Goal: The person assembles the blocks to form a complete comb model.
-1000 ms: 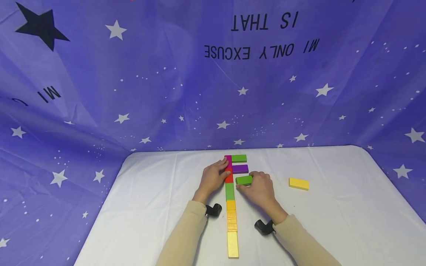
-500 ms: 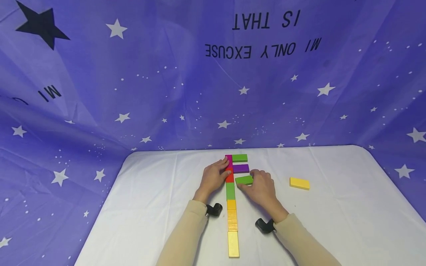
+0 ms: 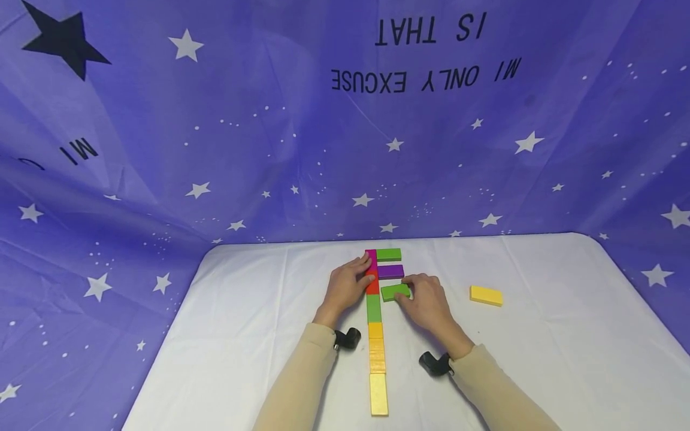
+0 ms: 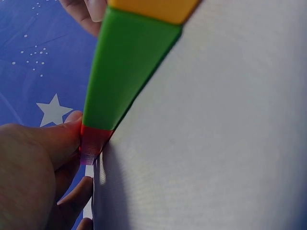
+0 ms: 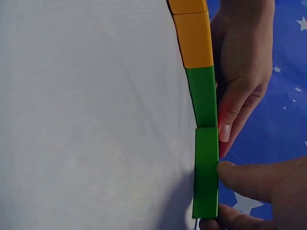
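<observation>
In the head view, a straight column of coloured blocks runs down the white table. My left hand [image 3: 345, 290] rests on its upper part, thumb on the red block [image 3: 372, 286] and fingertips at the magenta block [image 3: 370, 257]. Just right of the column, my right hand [image 3: 428, 302] pinches a green block [image 3: 392, 293] between thumb and index finger. That block lies slightly tilted, its left end close to the column. Above it, a purple block [image 3: 390, 272] and another green block [image 3: 389, 255] stick out rightward from the column.
Lower in the column lie a green block [image 3: 374, 309], orange blocks [image 3: 377, 354] and a pale yellow block [image 3: 379, 395]. A separate yellow block [image 3: 486, 296] lies to the right. A purple starry curtain [image 3: 302, 149] hangs behind the white table [image 3: 242, 359].
My right thumb has slid rightward along the green block, and the right wrist has shifted slightly right. The left hand and the column stay in place.
</observation>
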The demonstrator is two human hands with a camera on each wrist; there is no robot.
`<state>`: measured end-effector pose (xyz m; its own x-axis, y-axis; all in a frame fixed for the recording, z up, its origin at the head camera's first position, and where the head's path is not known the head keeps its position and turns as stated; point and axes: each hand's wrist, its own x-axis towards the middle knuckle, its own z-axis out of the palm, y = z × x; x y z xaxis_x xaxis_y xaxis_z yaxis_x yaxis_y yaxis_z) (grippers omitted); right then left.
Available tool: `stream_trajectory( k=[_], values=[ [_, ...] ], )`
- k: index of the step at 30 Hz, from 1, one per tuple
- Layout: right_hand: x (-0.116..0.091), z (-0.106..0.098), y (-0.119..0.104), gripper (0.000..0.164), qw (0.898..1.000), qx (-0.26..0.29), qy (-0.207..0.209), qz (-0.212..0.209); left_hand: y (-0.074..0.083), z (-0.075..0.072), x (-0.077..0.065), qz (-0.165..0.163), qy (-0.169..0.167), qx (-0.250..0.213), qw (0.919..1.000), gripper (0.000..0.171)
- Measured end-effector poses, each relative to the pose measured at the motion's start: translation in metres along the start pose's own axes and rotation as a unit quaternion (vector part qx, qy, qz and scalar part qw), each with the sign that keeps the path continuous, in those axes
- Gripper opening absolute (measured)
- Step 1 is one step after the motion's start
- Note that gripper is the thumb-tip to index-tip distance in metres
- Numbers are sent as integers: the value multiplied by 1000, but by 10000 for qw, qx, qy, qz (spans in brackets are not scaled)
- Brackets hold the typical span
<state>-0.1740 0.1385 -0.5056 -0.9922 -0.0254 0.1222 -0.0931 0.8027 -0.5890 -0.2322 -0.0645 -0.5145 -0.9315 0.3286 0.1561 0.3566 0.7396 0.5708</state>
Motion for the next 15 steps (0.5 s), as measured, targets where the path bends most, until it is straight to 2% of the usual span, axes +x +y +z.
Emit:
stream_trajectory(
  k=[5,15],
  values=[
    [1,-1,-3,41,9998,32,-79,157,1,0,0,8,10,-13,10000,49],
    [0,0,-3,41,9997,94,-79,205,3,-1,-1,-25,8,52,10000,49]
  ],
)
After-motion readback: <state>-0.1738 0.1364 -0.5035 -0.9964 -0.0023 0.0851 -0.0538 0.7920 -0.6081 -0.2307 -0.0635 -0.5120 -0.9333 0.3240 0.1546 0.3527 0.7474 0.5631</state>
